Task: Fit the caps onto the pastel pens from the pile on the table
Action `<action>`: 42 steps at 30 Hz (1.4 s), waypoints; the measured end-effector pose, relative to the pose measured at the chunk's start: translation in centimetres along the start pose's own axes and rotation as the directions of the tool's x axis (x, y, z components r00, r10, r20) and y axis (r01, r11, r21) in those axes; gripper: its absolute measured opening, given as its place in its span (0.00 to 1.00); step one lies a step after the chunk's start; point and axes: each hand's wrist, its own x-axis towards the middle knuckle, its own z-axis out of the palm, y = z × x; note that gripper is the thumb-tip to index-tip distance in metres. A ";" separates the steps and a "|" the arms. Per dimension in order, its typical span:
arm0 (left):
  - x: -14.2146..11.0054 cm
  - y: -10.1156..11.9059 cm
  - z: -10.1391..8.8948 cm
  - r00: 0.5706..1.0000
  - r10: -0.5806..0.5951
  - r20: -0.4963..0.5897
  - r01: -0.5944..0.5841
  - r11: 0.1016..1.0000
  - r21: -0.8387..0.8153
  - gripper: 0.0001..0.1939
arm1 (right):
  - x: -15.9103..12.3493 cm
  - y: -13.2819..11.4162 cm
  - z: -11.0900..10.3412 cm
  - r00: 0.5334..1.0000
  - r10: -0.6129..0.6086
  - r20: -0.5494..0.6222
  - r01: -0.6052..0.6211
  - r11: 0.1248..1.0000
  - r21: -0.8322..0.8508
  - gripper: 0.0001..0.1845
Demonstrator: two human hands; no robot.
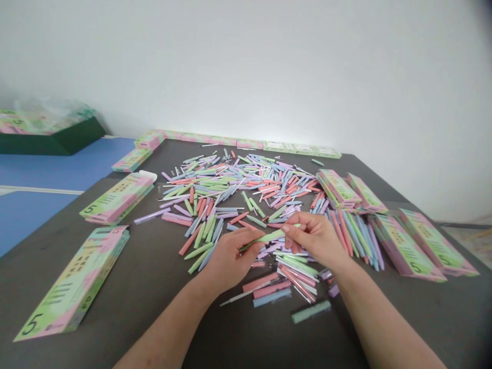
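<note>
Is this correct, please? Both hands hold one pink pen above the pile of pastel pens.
No, the pen is green, not pink, as the head view shows: the left hand and right hand hold it above the pile of pastel pens.

Slim plastic pens (234,189) lie heaped at the centre of a flat-topped work table (154,307). Flat cardboard boxes (117,199) line its left, right and far edges.

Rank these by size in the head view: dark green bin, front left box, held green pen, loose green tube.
1. Dark green bin and front left box: they look alike, and distance makes it unsure.
2. Held green pen.
3. Loose green tube.
</note>
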 end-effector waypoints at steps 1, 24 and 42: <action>0.0 0.0 0.0 1.000 0.005 -0.002 -0.005 1.000 0.012 0.11 | 0.0 0.1 0.0 1.000 0.003 -0.009 -0.004 1.000 -0.011 0.19; 0.0 -0.8 0.3 0.999 -0.004 0.047 -0.002 0.993 0.119 0.14 | 0.6 1.0 -0.2 1.000 0.000 -0.008 -0.002 0.976 -0.218 0.20; 0.2 -0.8 -0.2 0.994 0.068 0.081 -0.076 0.991 0.106 0.16 | 1.0 2.4 -1.1 0.965 -0.051 0.257 -0.015 0.968 0.249 0.13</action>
